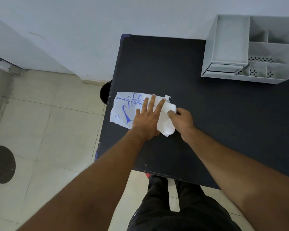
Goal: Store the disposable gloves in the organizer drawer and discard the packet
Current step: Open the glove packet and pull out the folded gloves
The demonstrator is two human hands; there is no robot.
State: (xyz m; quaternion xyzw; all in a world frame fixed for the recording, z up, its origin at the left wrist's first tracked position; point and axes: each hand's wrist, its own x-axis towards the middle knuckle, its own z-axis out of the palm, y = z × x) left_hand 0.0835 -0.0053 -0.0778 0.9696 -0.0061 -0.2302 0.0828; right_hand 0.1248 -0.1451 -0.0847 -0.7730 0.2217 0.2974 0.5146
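Note:
A white glove packet (123,107) with blue print lies flat near the left edge of the black table (207,114). My left hand (147,119) presses flat on the packet's right half, fingers spread. A white wad of disposable gloves (165,120) sticks out of the packet's right end. My right hand (182,119) pinches this wad at its upper right. The grey organizer (250,49) stands at the table's far right corner, its small drawer (222,70) at the lower front left; whether the drawer is open is unclear.
A dark round bin (105,93) sits on the floor just past the table's left edge. The tiled floor (48,122) has a dark round patch (2,164) at the left. A white wall stands behind the table. My legs are below the table's near edge.

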